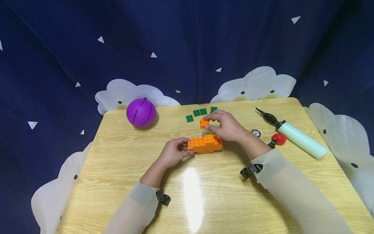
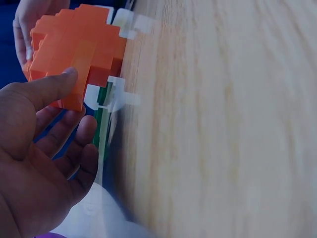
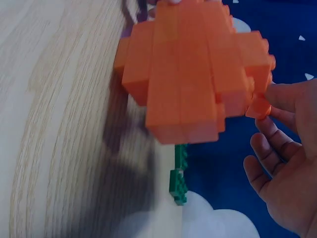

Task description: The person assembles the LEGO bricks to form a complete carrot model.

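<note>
My left hand (image 1: 174, 152) grips the left end of an assembly of orange building bricks (image 1: 204, 147), thumb on its near side. In the left wrist view, that thumb presses the stepped orange face while the other fingers curl beneath. Farther back, my right hand (image 1: 226, 126) pinches a small orange brick (image 1: 204, 123) between thumb and fingers, apart from the assembly in the head view. The right wrist view shows this brick partly hidden by the fingers. Several green bricks (image 1: 189, 118) lie on the table just beyond the right hand, one partly covered by it.
A purple ball (image 1: 141, 112) sits at the table's back left. On the right lie a hand pump (image 1: 302, 139) with a pale barrel, a red round object (image 1: 280, 139) and a small black-and-white disc (image 1: 256, 133). A dark blue curtain (image 1: 187, 48) hangs behind the wooden table (image 1: 117, 182).
</note>
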`<move>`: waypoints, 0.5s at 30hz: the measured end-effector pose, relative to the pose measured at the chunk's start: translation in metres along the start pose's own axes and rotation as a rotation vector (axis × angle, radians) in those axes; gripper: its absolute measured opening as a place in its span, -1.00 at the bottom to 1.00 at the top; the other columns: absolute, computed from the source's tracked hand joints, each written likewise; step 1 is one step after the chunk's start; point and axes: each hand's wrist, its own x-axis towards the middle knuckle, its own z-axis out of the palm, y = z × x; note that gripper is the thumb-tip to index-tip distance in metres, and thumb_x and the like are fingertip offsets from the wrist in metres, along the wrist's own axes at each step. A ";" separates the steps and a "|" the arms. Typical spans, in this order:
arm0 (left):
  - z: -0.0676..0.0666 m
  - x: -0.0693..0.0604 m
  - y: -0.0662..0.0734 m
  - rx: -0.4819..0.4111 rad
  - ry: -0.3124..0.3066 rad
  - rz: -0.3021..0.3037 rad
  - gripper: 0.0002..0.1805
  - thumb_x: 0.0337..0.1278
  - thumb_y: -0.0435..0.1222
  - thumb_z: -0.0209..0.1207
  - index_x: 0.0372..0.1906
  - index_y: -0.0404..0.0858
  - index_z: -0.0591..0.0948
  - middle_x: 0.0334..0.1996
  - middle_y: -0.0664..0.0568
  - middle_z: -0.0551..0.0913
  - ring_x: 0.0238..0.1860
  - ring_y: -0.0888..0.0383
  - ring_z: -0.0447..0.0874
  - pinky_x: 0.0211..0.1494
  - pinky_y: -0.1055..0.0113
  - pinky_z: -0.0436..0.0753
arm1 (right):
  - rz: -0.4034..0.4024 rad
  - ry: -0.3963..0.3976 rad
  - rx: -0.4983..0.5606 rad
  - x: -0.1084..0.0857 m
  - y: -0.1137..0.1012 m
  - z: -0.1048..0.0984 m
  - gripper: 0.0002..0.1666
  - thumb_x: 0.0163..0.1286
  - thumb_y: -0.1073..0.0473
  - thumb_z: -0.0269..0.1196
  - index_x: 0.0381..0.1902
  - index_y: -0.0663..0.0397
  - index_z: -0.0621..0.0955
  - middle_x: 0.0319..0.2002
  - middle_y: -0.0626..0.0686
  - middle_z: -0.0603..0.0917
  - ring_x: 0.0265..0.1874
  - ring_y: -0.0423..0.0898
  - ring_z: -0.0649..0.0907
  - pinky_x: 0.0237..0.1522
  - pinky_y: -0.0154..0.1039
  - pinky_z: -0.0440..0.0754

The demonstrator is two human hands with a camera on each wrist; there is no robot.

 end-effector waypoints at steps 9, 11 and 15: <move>0.000 0.000 -0.001 0.003 -0.003 0.004 -0.53 0.14 -0.21 0.51 0.17 -0.10 0.70 -0.14 0.14 0.72 -0.15 0.16 0.66 -0.03 0.20 0.66 | -0.034 -0.013 -0.001 -0.005 -0.016 0.002 -0.58 0.40 0.04 0.42 0.19 -0.06 0.72 0.14 -0.02 0.65 0.19 0.04 0.59 0.30 0.09 0.50; -0.001 0.000 0.000 0.002 -0.003 0.006 -0.52 0.13 -0.21 0.52 0.17 -0.10 0.70 -0.14 0.14 0.72 -0.15 0.16 0.66 -0.03 0.20 0.66 | -0.050 -0.021 0.001 -0.006 -0.017 0.003 -0.58 0.40 0.04 0.41 0.18 -0.06 0.72 0.13 -0.03 0.65 0.18 0.04 0.58 0.30 0.10 0.50; -0.001 0.000 0.000 0.005 -0.002 0.009 -0.52 0.14 -0.20 0.51 0.17 -0.11 0.70 -0.14 0.13 0.72 -0.16 0.16 0.67 -0.03 0.20 0.67 | -0.059 -0.043 0.008 -0.010 -0.021 0.005 -0.58 0.40 0.04 0.41 0.19 -0.08 0.71 0.12 -0.05 0.64 0.18 0.02 0.58 0.29 0.11 0.50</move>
